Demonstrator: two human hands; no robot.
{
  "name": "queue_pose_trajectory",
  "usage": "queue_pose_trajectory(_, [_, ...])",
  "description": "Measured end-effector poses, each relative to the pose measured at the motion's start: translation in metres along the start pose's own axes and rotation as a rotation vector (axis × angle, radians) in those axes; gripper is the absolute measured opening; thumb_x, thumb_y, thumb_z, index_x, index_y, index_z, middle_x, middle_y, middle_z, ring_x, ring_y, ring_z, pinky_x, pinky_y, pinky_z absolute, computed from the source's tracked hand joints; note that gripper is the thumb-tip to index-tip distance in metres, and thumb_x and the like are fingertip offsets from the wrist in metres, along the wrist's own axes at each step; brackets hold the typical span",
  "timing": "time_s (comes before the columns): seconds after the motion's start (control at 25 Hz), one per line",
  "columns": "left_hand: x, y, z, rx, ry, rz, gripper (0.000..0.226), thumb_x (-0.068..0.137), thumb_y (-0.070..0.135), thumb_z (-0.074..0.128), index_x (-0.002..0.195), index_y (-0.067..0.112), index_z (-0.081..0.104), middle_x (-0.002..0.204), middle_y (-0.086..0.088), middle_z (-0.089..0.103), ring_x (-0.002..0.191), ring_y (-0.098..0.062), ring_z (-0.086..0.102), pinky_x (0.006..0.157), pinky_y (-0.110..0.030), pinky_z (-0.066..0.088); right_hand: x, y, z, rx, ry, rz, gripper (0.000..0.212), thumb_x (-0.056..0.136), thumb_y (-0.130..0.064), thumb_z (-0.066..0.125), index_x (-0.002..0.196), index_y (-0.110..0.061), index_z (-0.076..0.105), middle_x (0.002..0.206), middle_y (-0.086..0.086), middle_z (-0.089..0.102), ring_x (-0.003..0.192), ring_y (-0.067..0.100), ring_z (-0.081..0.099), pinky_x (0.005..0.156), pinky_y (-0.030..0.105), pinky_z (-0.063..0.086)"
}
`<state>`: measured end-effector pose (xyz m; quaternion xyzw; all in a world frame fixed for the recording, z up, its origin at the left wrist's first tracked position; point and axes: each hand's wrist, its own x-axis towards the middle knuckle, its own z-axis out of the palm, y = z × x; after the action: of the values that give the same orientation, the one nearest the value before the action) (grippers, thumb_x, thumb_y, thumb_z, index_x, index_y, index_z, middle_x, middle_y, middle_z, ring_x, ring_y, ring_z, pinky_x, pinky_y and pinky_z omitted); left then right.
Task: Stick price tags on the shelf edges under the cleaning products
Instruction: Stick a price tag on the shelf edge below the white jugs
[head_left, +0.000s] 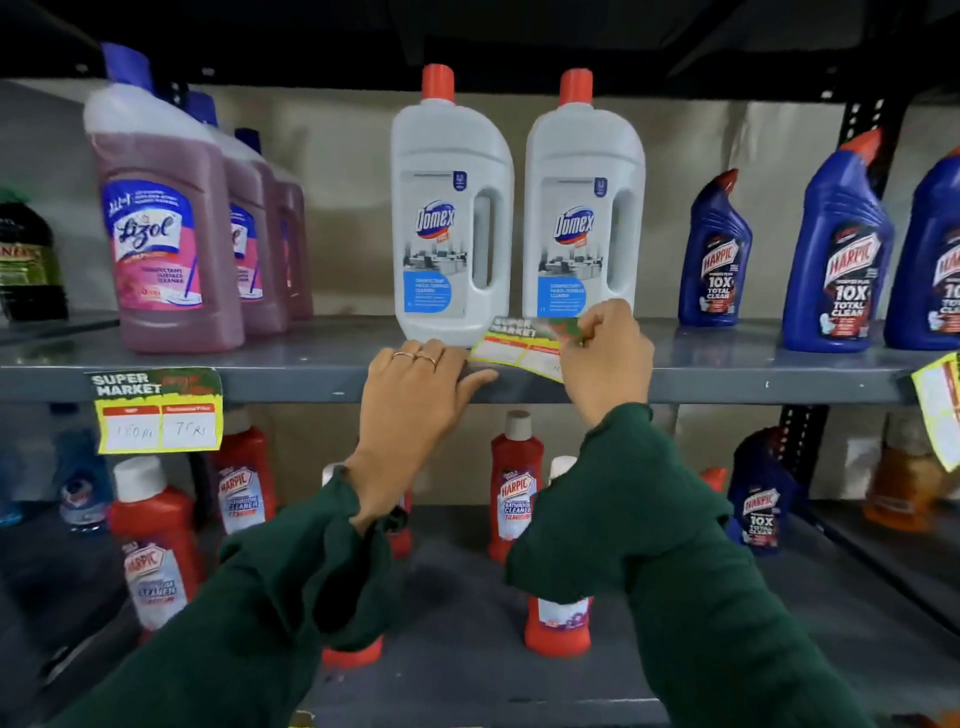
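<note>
A yellow and green price tag (514, 348) lies tilted over the grey shelf edge (311, 382), just below two white Domex bottles (449, 208). My right hand (605, 358) pinches the tag's right end. My left hand (415, 395) rests flat on the shelf edge to the left of the tag, fingers spread, holding nothing. Another price tag (158, 410) is stuck on the edge under the pink Lizol bottles (161, 223). A third tag (937, 405) hangs at the far right under the blue Harpic bottles (836, 249).
Red Harpic bathroom cleaner bottles (517, 483) stand on the lower shelf (467, 597), partly hidden by my green sleeves. A dark green bottle (26, 260) sits at the far left. A black perforated upright (857, 135) stands at the right.
</note>
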<state>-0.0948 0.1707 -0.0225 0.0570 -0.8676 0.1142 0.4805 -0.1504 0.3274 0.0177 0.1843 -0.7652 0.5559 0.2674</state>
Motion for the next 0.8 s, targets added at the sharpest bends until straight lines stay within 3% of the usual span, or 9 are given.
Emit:
queue_pose_trajectory(0.08, [0.003,0.004,-0.006,-0.198,-0.001,-0.085,0.07,0.085,0.063,0.016,0.114,0.009,0.05,0.098,-0.015,0.07,0.085,-0.032,0.064,0.074,-0.041,0.047,-0.001,0.006,-0.008,0.167,-0.074,-0.055,0.033,0.081,0.011,0.046,0.099,-0.017,0.047,0.113,0.009,0.059,0.099,0.023,0.055,0.084,0.036,0.051])
queue_pose_trajectory(0.16, [0.006,0.007,-0.018,-0.507,-0.045,-0.18,0.07,0.082,0.061,0.029,0.133,0.013,0.029,0.129,-0.013,0.056,0.107,-0.029,0.057,0.089,-0.044,0.044,-0.006,0.009,-0.014,0.257,-0.22,-0.11,0.043,0.085,0.014,0.04,0.114,-0.017,0.05,0.117,0.004,0.055,0.101,0.015,0.056,0.08,0.021,0.054])
queue_pose_trajectory(0.2, [0.007,0.009,-0.022,-0.61,-0.053,-0.182,0.065,0.084,0.057,0.036,0.135,0.017,0.028,0.134,-0.011,0.051,0.112,-0.024,0.053,0.093,-0.043,0.042,-0.009,0.01,-0.016,0.262,-0.276,-0.14,0.046,0.086,0.014,0.038,0.118,-0.016,0.051,0.115,0.001,0.053,0.098,0.011,0.056,0.078,0.014,0.052])
queue_pose_trajectory(0.28, [0.004,0.016,-0.03,-0.595,-0.065,-0.101,0.044,0.088,0.042,0.047,0.126,0.02,0.046,0.122,-0.008,0.06,0.103,-0.016,0.053,0.09,-0.038,0.044,-0.017,0.013,-0.019,0.194,-0.289,-0.22,0.045,0.087,0.014,0.038,0.118,-0.013,0.055,0.11,-0.002,0.05,0.098,0.009,0.052,0.085,0.015,0.047])
queue_pose_trajectory(0.36, [-0.002,0.025,-0.03,-0.537,-0.042,-0.027,0.021,0.089,0.026,0.054,0.107,0.018,0.063,0.097,-0.008,0.069,0.091,-0.019,0.055,0.079,-0.039,0.049,-0.021,0.017,-0.023,0.096,-0.265,-0.294,0.037,0.087,0.01,0.043,0.112,-0.011,0.061,0.107,-0.001,0.051,0.098,0.01,0.052,0.092,0.021,0.045])
queue_pose_trajectory(0.48, [-0.007,0.033,-0.027,-0.539,-0.013,-0.012,0.014,0.086,0.021,0.058,0.094,0.013,0.067,0.083,-0.011,0.069,0.083,-0.024,0.057,0.07,-0.039,0.051,-0.02,0.022,-0.026,-0.182,-0.328,-0.487,0.021,0.089,-0.008,0.053,0.104,-0.01,0.067,0.103,0.01,0.06,0.095,0.021,0.056,0.088,0.033,0.047])
queue_pose_trajectory(0.6, [-0.008,0.036,-0.028,-0.472,-0.027,-0.007,0.009,0.084,0.019,0.062,0.088,0.012,0.063,0.08,-0.009,0.069,0.08,-0.023,0.057,0.07,-0.04,0.051,-0.02,0.027,-0.023,-0.309,-0.296,-0.568,0.02,0.09,-0.017,0.055,0.1,-0.006,0.07,0.103,0.013,0.06,0.096,0.025,0.053,0.085,0.036,0.048])
queue_pose_trajectory(0.68, [-0.009,0.038,-0.03,-0.457,-0.028,-0.007,0.006,0.083,0.017,0.062,0.084,0.011,0.063,0.081,-0.009,0.068,0.081,-0.023,0.056,0.074,-0.042,0.051,-0.021,0.029,-0.021,-0.314,-0.278,-0.54,0.022,0.089,-0.021,0.058,0.095,-0.004,0.07,0.102,0.009,0.057,0.092,0.019,0.047,0.083,0.03,0.045])
queue_pose_trajectory(0.8, [-0.008,0.041,-0.029,-0.439,-0.031,-0.063,0.005,0.081,0.011,0.065,0.084,0.007,0.067,0.112,-0.015,0.063,0.106,-0.03,0.052,0.092,-0.036,0.043,-0.02,0.031,-0.018,-0.299,-0.296,-0.473,0.02,0.087,-0.023,0.061,0.091,-0.004,0.067,0.095,0.0,0.048,0.087,0.009,0.04,0.08,0.026,0.044])
